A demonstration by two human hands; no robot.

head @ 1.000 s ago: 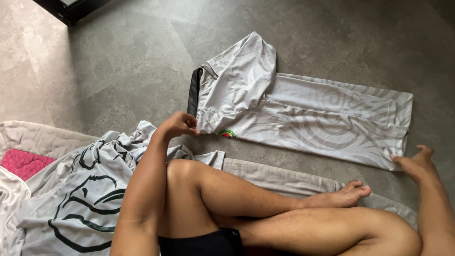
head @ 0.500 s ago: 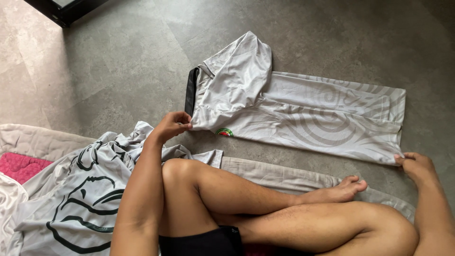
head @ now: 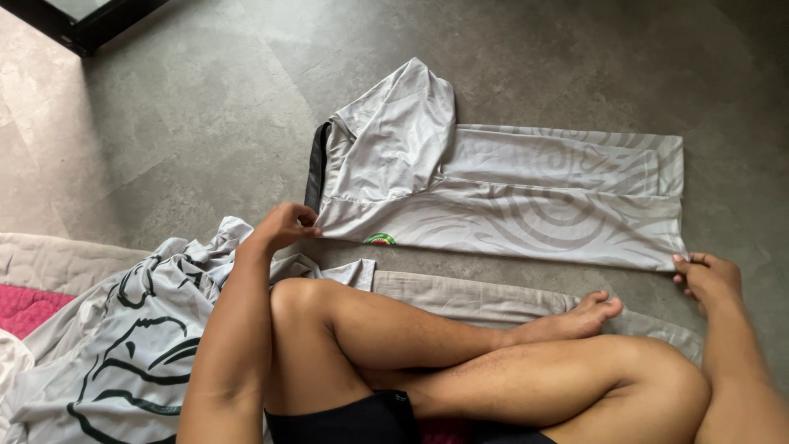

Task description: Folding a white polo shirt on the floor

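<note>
A light grey shirt with a pale swirl pattern [head: 526, 201] lies folded lengthwise on the grey floor, a sleeve folded over at its left end and a black collar at its left edge. My left hand [head: 283, 226] pinches the near left corner of the shirt. My right hand [head: 708, 278] grips the near right corner. Both hands hold the near edge low against the floor. My crossed bare legs [head: 460, 353] fill the foreground between my arms.
A white shirt with a black line drawing [head: 123, 345] lies crumpled at the lower left on a beige cloth [head: 49, 255]. A pink cloth [head: 29, 308] shows at the far left. A dark frame [head: 82, 20] stands at the top left.
Both hands have drawn the shirt's near edge slightly towards me, and the shirt has flattened and straightened on the floor.
</note>
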